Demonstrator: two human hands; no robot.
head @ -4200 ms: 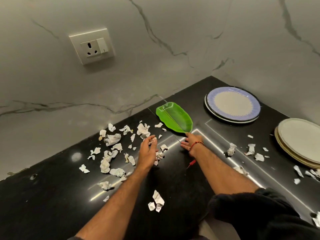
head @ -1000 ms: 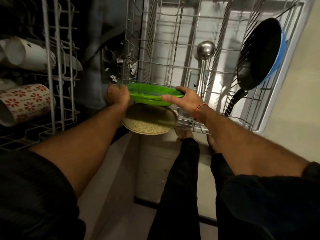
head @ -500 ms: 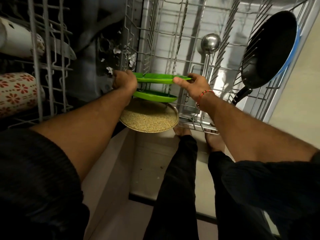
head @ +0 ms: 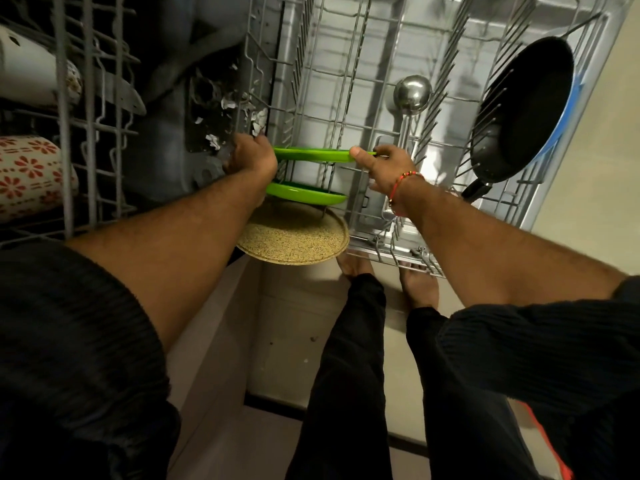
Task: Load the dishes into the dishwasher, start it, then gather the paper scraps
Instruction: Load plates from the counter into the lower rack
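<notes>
I hold a green plate point(head: 313, 154) edge-on over the lower rack point(head: 346, 81) of the open dishwasher, one of my hands at each end. My left hand point(head: 251, 155) grips the plate's left end with its fingers curled round the rim, and my right hand point(head: 386, 164) pinches the right end, thumb on top; a red thread bracelet point(head: 398, 187) circles that wrist. Just below and nearer to me a second green plate point(head: 306, 194) stands among the rack's prongs, and nearer still a speckled tan plate point(head: 294, 239) leans at the rack's front edge. Further right in the same rack a steel ladle point(head: 412, 93) lies with its bowl away from me, and a black frying pan point(head: 526, 109) with a blue outside stands tilted against the prongs. Small white paper scraps point(head: 242, 116) sit on the dishwasher floor behind my left hand. On the left, the upper rack point(head: 65, 133) holds a mug with red flowers point(head: 29, 178) and a white cup point(head: 31, 77), both lying on their sides. I can read no writing or label on any of it. My bare feet point(head: 419, 285) stand on the floor under the rack.
</notes>
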